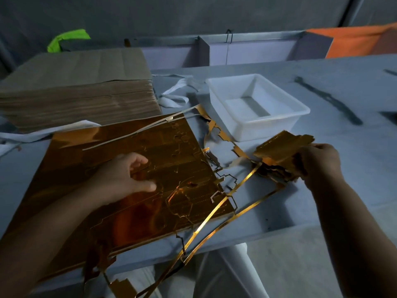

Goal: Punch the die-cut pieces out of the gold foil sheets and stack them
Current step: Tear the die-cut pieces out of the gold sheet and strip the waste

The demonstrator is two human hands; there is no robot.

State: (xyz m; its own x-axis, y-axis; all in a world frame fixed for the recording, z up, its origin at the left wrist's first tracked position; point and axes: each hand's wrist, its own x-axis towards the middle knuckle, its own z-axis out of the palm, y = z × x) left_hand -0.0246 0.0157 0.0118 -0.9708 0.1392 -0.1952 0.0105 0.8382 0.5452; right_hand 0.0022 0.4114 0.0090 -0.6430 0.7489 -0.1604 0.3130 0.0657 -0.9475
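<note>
A stack of gold foil sheets point(90, 186) with die-cut outlines lies on the grey table in front of me. My left hand point(122, 175) rests on top of it, fingers loosely curled, thumb stretched along the foil. To the right, my right hand point(318, 162) grips a bundle of punched-out gold pieces point(279, 149), held tilted just above the table. Thin gold waste strips point(217, 220) trail from the sheets' right edge towards that bundle and hang over the table's front edge.
A white plastic tub point(255, 108) stands behind the bundle. A tall pile of brown card sheets point(75, 91) fills the back left. White paper scraps point(174, 97) lie between them. The table's front edge point(279, 231) runs close below the foil.
</note>
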